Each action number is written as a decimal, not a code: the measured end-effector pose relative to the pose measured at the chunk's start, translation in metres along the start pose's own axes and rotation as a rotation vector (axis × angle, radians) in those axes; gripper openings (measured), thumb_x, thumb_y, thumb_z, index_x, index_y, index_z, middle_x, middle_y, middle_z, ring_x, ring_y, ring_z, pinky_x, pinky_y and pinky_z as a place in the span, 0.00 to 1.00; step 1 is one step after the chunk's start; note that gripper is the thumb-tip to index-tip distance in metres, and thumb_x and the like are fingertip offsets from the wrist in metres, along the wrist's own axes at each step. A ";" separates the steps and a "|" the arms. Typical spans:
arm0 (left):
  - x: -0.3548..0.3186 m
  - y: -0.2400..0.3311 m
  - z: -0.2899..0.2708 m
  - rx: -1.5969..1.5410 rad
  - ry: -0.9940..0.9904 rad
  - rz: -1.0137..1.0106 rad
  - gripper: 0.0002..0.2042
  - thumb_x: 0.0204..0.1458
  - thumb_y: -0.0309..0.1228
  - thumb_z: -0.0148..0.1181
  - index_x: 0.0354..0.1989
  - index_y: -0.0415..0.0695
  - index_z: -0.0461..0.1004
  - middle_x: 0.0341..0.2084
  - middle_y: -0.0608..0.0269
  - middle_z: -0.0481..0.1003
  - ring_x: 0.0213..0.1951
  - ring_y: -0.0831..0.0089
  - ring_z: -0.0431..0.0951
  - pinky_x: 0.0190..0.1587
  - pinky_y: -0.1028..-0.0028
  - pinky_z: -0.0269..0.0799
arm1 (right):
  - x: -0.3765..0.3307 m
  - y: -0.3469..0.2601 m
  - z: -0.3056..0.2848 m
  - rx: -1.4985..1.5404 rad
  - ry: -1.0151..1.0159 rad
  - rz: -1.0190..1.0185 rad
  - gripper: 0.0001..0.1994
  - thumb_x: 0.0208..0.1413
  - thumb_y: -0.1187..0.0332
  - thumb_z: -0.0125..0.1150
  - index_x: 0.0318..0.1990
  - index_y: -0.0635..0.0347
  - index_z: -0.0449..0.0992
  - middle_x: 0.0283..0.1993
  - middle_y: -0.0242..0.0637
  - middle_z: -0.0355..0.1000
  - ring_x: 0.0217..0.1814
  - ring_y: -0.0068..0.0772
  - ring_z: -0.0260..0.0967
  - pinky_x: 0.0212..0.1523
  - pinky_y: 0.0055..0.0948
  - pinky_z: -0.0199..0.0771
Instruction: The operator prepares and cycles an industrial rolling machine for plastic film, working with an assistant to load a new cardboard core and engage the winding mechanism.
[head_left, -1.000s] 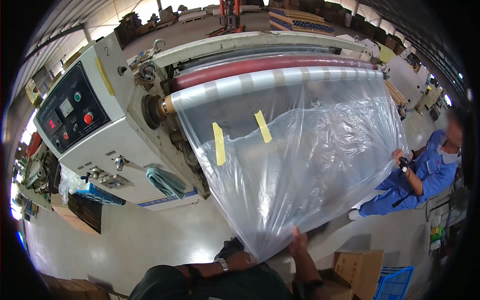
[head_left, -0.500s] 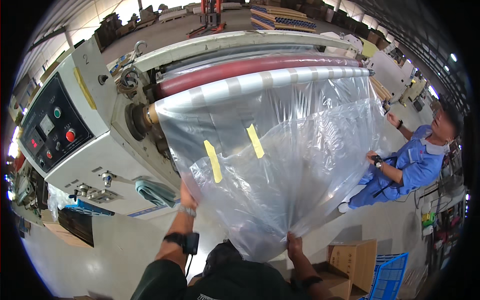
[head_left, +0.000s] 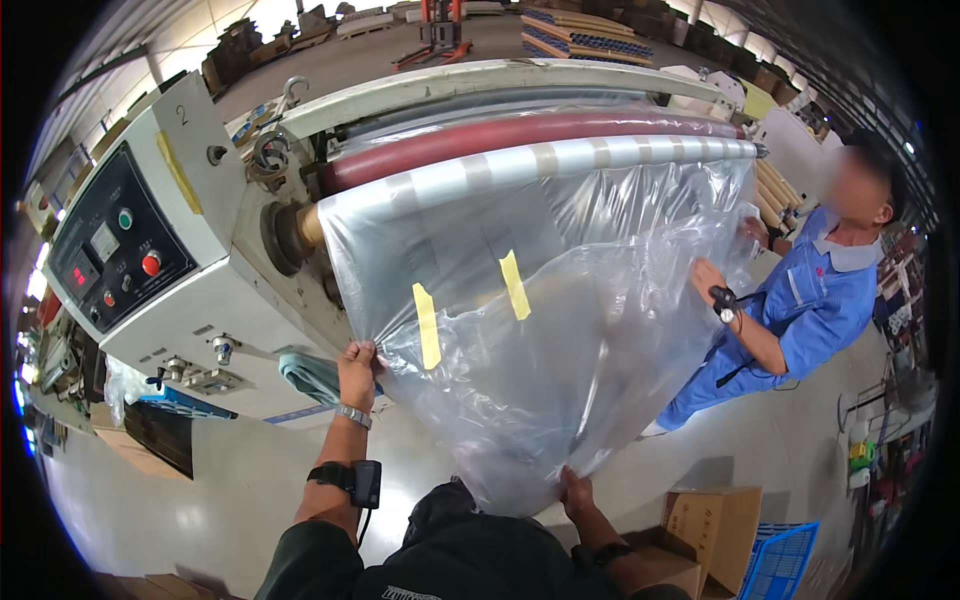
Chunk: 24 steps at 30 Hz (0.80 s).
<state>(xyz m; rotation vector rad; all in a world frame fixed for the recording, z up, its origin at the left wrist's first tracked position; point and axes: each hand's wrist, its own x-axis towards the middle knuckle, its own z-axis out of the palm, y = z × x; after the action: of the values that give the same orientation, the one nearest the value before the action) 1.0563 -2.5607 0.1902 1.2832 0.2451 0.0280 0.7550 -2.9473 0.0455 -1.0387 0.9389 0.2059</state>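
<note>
Here, my left grip point(head_left: 360, 368) pinched the plastic sheet point(head_left: 530, 375) at my view's eight o'clock, my right grip point(head_left: 575, 490) at five.

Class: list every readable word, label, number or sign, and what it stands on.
Located, not copied out:
White cabinet: one dark mark, legible.
Control panel: lit red display and labels, too small to read.
Cardboard box: printing, blurred.
Dark shirt: pale lettering, cut off.
Blue work shirt: small red mark, unreadable.

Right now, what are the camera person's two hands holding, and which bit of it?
A sheet of clear plastic film. The left hand pinches its left edge; the right hand grips its lower edge.
</note>
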 end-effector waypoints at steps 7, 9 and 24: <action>0.001 -0.007 0.016 0.031 0.076 0.030 0.08 0.60 0.29 0.53 0.28 0.45 0.70 0.20 0.70 0.70 0.22 0.78 0.72 0.26 0.77 0.70 | 0.001 0.021 -0.009 0.204 0.046 0.045 0.17 0.56 0.60 0.60 0.48 0.56 0.67 0.45 0.36 0.65 0.51 0.39 0.65 0.49 0.47 0.68; 0.014 -0.021 0.000 0.041 0.053 0.028 0.08 0.60 0.30 0.53 0.28 0.44 0.70 0.21 0.70 0.70 0.23 0.77 0.72 0.27 0.76 0.72 | 0.009 0.042 -0.028 0.174 0.238 0.121 0.16 0.55 0.58 0.61 0.45 0.55 0.68 0.47 0.36 0.63 0.55 0.42 0.61 0.49 0.51 0.66; 0.014 -0.045 -0.013 0.192 -0.094 -0.033 0.08 0.61 0.28 0.51 0.28 0.43 0.68 0.21 0.66 0.70 0.22 0.76 0.74 0.26 0.75 0.72 | -0.012 0.067 -0.040 -0.059 0.044 0.209 0.22 0.57 0.63 0.58 0.59 0.56 0.66 0.52 0.39 0.70 0.52 0.40 0.70 0.49 0.44 0.73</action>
<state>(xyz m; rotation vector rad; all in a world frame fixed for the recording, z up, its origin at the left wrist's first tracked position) 1.0619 -2.5592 0.1419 1.4675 0.1916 -0.0858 0.6877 -2.9405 0.0046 -1.0023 1.0870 0.3877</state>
